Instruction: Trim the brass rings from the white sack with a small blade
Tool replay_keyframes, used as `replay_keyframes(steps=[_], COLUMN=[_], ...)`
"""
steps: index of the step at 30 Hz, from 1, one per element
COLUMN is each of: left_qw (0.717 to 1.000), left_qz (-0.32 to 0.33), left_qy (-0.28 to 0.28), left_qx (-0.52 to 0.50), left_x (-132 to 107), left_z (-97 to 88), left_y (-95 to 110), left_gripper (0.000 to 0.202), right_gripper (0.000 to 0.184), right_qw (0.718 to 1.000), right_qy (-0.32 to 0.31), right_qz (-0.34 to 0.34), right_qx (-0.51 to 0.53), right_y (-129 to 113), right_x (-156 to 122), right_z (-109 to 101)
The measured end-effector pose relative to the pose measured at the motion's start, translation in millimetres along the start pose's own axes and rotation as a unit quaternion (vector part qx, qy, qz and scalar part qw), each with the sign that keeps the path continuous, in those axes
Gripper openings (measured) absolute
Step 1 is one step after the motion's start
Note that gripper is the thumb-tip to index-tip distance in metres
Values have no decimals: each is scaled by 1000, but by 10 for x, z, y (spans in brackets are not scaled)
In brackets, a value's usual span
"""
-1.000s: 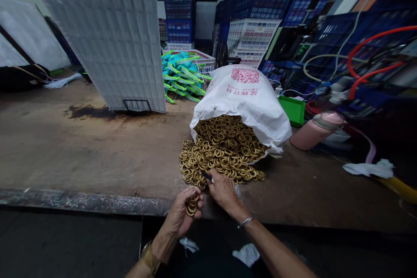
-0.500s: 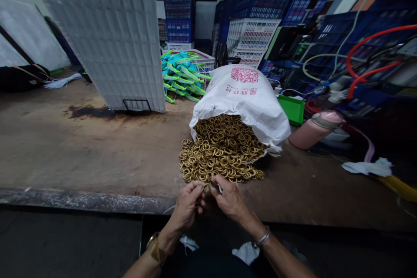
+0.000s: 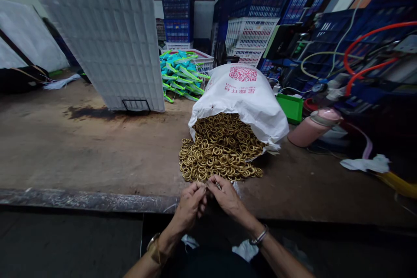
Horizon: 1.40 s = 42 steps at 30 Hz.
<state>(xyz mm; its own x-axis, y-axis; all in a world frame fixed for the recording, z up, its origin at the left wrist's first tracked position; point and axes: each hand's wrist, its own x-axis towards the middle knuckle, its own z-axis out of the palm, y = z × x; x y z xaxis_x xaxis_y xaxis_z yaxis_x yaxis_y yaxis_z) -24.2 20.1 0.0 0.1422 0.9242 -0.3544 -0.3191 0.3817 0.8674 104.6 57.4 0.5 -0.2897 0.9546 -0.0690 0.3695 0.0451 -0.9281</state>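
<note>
My left hand (image 3: 189, 205) and right hand (image 3: 228, 199), fingertips close together.
The left pinches, on what I can't tell; the right grips a slim piece (image 3: 218, 185). I'd want both pinches steady and light, near the brass-coloured rings (image 3: 210, 160) spilled from the white sack (image 3: 239, 100) onto the table (image 3: 104, 152).

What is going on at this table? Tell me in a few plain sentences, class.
A person's bare left hand and right hand are close together at the near edge of a brown table. The right hand holds a thin object; anything between the fingertips is too small to tell. Just beyond, gold-coloured rings spread from a white sack lying open.
</note>
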Motion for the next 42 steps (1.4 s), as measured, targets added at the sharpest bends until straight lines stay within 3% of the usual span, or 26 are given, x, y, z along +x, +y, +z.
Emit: replay_keyframes(steps=[4,7,11,15,20,24,26,29,36,42], left_qw=[996,995,997,999,1000,999,995,987,976,950], left_qz=[-8,4,10,17,29,4,-8,-14,-11,-56], left_qy=[-58,-60,-32,2,5,-17,-25,-7,29,9], left_qx=[-63,-76,-66,-29,-10,-44,-92,-162,-213,-307], left_x=[-32,-55,-68,-60,-105,-208,-242,-249,-274,-288], left_z=[2,3,4,7,12,-26,-76,-178,-332,-394], left_y=[31,46,52,42,40,81,104,116,62,63], left_gripper=[29,28,30,31,31,27,26,28,25,21], right_gripper=[27,26,17,21,28,29,29,29,16,16], right_qw=[999,999,991,953,918,893,890,904,908,902], right_qy=[-13,-18,9,-27,-69,-23,0,19,20,32], right_qz=[0,0,-27,-44,-39,38,50,10,22,33], right_qx=[37,33,-133,-299,-389,-448,-453,-427,-418,-430], right_y=[-23,-45,-16,-27,-116,-36,37,98,-39,24], right_x=[-2,-1,-44,-131,-156,-107,-94,-101,-87,-1], right_z=[-14,-46,-82,-63,-36,-107,-144,-125,159,284])
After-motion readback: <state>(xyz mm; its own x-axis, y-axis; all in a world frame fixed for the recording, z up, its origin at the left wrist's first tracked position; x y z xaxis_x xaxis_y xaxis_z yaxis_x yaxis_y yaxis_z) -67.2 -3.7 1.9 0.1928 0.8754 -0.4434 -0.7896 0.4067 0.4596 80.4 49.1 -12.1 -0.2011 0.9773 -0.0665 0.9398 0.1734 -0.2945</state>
